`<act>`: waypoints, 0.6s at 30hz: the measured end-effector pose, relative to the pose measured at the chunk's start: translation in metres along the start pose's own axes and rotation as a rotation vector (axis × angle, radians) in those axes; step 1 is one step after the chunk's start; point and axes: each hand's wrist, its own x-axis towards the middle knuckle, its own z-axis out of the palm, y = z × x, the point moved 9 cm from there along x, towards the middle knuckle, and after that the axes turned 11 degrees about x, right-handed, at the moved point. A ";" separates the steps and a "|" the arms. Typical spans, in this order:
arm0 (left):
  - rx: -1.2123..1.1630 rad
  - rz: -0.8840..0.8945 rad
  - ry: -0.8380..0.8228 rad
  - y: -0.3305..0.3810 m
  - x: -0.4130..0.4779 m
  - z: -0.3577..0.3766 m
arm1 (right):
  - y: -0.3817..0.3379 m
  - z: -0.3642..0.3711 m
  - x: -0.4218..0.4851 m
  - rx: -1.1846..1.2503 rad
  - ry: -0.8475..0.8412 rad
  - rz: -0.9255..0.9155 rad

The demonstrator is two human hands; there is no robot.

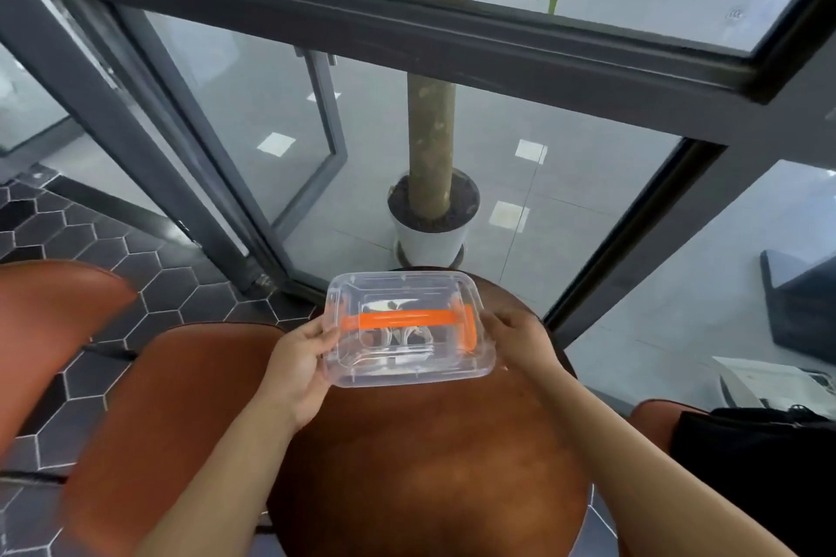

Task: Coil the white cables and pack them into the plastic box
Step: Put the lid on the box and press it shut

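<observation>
Firmly, the left hand (302, 360) curls around the left end of the clear plastic box (409, 357), and the right hand (515, 337) grips its right end beside the orange handle (416, 319). It sits over the far side of the round brown table (429, 466), with a potted tree (432, 113) beyond.

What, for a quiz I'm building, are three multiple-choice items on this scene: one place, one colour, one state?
1. Where is the box?
A. On the floor
B. Above the table
C. On a chair

2. What colour is its handle?
A. Orange
B. Blue
C. Green

3. How is the box held?
A. By no hands
B. By one hand
C. By both hands

Answers:
1 B: the brown round top lies under the box.
2 A: an orange bar crosses the clear lid.
3 C: the left hand and right hand each grip an end.
</observation>
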 end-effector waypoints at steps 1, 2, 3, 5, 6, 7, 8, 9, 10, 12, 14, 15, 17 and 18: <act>0.006 -0.002 0.000 -0.001 0.003 -0.003 | -0.002 0.004 0.002 -0.027 -0.007 -0.006; 0.024 -0.004 0.009 -0.002 0.006 -0.006 | -0.001 0.008 0.005 -0.044 -0.013 -0.006; 0.042 -0.005 0.021 -0.003 0.010 -0.010 | -0.001 0.013 0.008 -0.055 -0.016 -0.001; 0.134 0.007 0.068 -0.002 0.017 -0.018 | -0.002 0.017 0.011 -0.060 -0.002 -0.003; 0.215 0.020 0.114 -0.001 0.021 -0.024 | -0.001 0.019 0.014 -0.052 0.008 -0.005; 0.297 0.034 0.164 0.001 0.025 -0.029 | 0.000 0.020 0.016 -0.043 0.015 -0.004; 0.383 0.039 0.221 0.002 0.030 -0.035 | 0.000 0.022 0.019 -0.033 0.015 -0.005; 0.453 0.041 0.270 0.003 0.035 -0.040 | 0.001 0.025 0.021 -0.027 0.013 -0.004; 0.515 0.038 0.306 0.003 0.041 -0.043 | 0.003 0.028 0.025 -0.024 0.011 0.000; 0.611 0.039 0.321 0.003 0.054 -0.043 | 0.007 0.033 0.032 -0.030 0.004 0.020; 0.705 0.064 0.319 0.006 0.067 -0.040 | 0.010 0.037 0.040 -0.045 0.017 0.044; 0.755 0.083 0.322 0.007 0.074 -0.038 | 0.012 0.038 0.044 -0.057 0.027 0.058; 0.857 0.115 0.332 0.010 0.088 -0.035 | 0.018 0.040 0.052 -0.069 0.053 0.089; 0.898 0.122 0.332 0.009 0.095 -0.034 | 0.021 0.040 0.055 -0.068 0.067 0.101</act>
